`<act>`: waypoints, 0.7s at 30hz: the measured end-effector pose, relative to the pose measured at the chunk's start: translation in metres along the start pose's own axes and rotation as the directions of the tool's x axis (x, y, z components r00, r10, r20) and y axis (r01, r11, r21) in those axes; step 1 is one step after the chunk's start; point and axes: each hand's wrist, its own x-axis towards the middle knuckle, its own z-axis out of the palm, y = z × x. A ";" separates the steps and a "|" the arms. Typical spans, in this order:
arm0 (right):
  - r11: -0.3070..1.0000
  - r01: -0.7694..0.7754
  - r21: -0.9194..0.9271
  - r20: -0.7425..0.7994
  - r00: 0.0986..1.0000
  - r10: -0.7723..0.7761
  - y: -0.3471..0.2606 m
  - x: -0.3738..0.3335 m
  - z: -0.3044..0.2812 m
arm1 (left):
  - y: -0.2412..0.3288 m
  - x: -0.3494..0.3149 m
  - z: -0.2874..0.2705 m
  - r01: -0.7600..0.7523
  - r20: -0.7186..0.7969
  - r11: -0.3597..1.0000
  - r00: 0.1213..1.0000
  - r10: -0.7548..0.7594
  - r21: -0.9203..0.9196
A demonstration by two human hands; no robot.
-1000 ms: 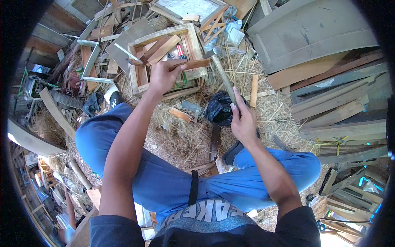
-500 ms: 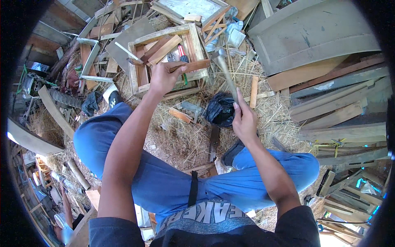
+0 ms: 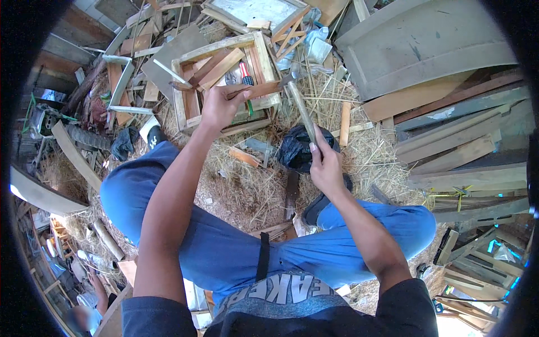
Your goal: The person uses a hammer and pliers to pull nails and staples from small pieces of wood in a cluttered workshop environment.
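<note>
The fingers of the left hand (image 3: pixel 219 108) were closed around a narrow brown wood strip (image 3: pixel 259 90), which pointed to the right across the near part of a pale wooden box frame (image 3: pixel 265 56), as it had half a second earlier. The fingers of the right hand (image 3: pixel 327 168) were wrapped around the handle of a hammer (image 3: pixel 302 111), and here lay the main change: the hand had shifted a little to the left, and the hammer's head, apart from the strip in the previous frame, had come in at its right end; whether the two touched could not be told. The red-and-blue tool handle (image 3: pixel 246 77) kept its place inside the frame, with loose boards (image 3: pixel 223 67) beside it. The black plastic bag (image 3: pixel 293 147) remained on the straw-strewn floor (image 3: pixel 247 191), partly covered by the right hand and hammer. At the lower left, a co-worker's arm (image 3: pixel 100 292) had changed its slant since the earlier frame.
</note>
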 end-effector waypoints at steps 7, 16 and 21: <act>0.992 -0.107 0.062 0.083 0.991 0.101 -0.006 -0.001 0.000 | -0.008 0.008 0.002 0.037 0.024 0.999 0.999 -0.036 -0.027; 0.999 0.002 0.032 0.007 1.000 -0.002 -0.005 0.000 0.001 | -0.013 0.008 0.004 0.001 -0.024 1.000 1.000 -0.002 -0.014; 0.979 -0.144 0.143 0.070 0.988 0.135 -0.009 0.000 -0.004 | -0.003 0.009 0.002 0.046 -0.004 0.999 0.999 -0.046 -0.014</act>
